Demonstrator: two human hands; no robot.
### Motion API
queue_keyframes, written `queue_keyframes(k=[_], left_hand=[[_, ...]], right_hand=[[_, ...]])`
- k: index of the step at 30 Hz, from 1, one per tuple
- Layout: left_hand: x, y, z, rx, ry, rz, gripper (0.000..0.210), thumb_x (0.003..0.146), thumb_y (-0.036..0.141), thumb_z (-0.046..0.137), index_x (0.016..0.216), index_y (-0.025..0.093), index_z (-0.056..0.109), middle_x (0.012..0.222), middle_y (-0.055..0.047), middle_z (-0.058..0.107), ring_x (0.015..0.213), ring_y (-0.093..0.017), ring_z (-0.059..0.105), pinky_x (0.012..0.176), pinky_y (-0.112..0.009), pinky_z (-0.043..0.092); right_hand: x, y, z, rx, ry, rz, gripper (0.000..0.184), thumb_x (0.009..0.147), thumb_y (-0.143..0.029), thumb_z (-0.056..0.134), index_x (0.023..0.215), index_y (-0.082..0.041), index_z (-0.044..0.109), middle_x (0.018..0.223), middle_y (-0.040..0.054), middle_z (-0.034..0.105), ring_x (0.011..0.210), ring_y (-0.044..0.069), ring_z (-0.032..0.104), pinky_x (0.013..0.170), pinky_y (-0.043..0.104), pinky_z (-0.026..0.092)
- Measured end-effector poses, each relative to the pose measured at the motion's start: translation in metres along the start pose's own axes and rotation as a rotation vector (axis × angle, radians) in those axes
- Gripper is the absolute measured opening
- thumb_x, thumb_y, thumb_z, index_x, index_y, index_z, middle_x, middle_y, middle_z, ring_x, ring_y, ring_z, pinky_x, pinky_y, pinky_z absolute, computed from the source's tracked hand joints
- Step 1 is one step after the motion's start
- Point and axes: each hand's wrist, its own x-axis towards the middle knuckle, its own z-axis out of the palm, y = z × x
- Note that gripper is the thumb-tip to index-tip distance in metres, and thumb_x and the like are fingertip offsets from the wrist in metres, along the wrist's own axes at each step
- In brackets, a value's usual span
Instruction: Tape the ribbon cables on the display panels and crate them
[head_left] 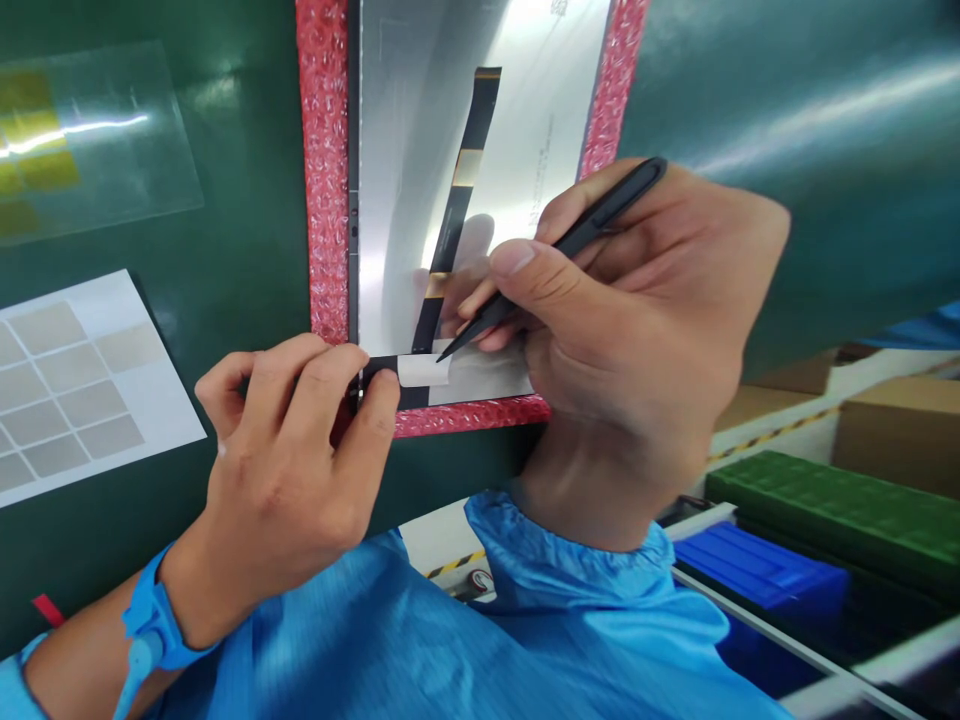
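My right hand is closed around slim black tweezers, their pointed tip down at a small white sticker strip. That strip lies across the black lower edge of a flat, silvery display panel. My left hand is closed at the panel's lower left corner, thumb on its face and the other fingers curled at its side. A black flex cable with gold bands runs up over the panel's shiny back from its lower edge.
Pink bubble wrap lies under the panel on a green mat. To the left are a sheet of grey square stickers and a clear film with yellow patches. Blue and green bins stand beyond the table edge at right.
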Motion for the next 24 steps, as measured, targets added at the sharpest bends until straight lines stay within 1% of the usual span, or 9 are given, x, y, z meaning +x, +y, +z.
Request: queue_keyframes(k=[3, 6, 12, 16, 22, 24], left_hand=[[-0.0005, 0.0, 0.0, -0.019, 0.009, 0.012, 0.024, 0.096, 0.009, 0.068, 0.117, 0.019, 0.071, 0.117, -0.011, 0.074, 0.115, -0.03, 0.069, 0.094, -0.049, 0.044], [-0.0002, 0.0002, -0.0008, -0.025, -0.015, 0.026, 0.024, 0.097, 0.01, 0.068, 0.119, 0.018, 0.072, 0.119, -0.011, 0.074, 0.116, -0.03, 0.069, 0.094, -0.05, 0.043], [0.0039, 0.0005, -0.0036, 0.019, -0.094, 0.053, 0.03, 0.099, 0.017, 0.07, 0.129, 0.019, 0.07, 0.123, -0.013, 0.073, 0.117, -0.033, 0.067, 0.091, -0.049, 0.041], [0.0059, 0.0004, -0.004, 0.032, -0.101, 0.059, 0.031, 0.099, 0.019, 0.072, 0.13, 0.018, 0.069, 0.123, -0.014, 0.072, 0.117, -0.033, 0.067, 0.091, -0.049, 0.04], [0.0052, 0.0013, -0.0027, 0.063, -0.117, 0.057, 0.03, 0.101, 0.021, 0.07, 0.131, 0.017, 0.069, 0.122, -0.013, 0.071, 0.118, -0.032, 0.065, 0.092, -0.048, 0.039], [0.0045, 0.0018, -0.0021, 0.075, -0.118, 0.058, 0.031, 0.101, 0.02, 0.07, 0.132, 0.017, 0.069, 0.122, -0.013, 0.071, 0.118, -0.031, 0.065, 0.092, -0.048, 0.039]], right_hand=[[-0.0003, -0.0004, -0.0002, -0.004, -0.009, 0.01, 0.023, 0.09, -0.017, 0.083, 0.082, -0.026, 0.063, 0.067, -0.0038, 0.072, 0.054, 0.016, 0.069, 0.04, 0.025, 0.053], [-0.0007, -0.0001, -0.0005, 0.001, -0.011, 0.003, 0.023, 0.091, -0.017, 0.082, 0.083, -0.026, 0.063, 0.067, -0.0036, 0.072, 0.054, 0.018, 0.069, 0.041, 0.027, 0.054], [-0.001, 0.0012, -0.0019, -0.042, -0.014, 0.025, 0.025, 0.092, -0.026, 0.085, 0.084, -0.028, 0.061, 0.07, -0.0023, 0.072, 0.057, 0.019, 0.07, 0.045, 0.031, 0.057], [-0.0013, 0.0007, -0.0022, -0.026, -0.018, 0.022, 0.026, 0.092, -0.028, 0.087, 0.084, -0.027, 0.062, 0.07, -0.0014, 0.073, 0.059, 0.02, 0.071, 0.046, 0.031, 0.059], [-0.0003, 0.0002, -0.0028, -0.057, -0.034, -0.018, 0.025, 0.095, -0.029, 0.082, 0.082, -0.027, 0.061, 0.07, -0.008, 0.073, 0.059, 0.015, 0.072, 0.053, 0.027, 0.063], [0.0001, 0.0009, -0.0026, -0.051, -0.034, -0.017, 0.025, 0.095, -0.028, 0.082, 0.083, -0.027, 0.061, 0.07, -0.0083, 0.072, 0.058, 0.015, 0.072, 0.053, 0.026, 0.063]])
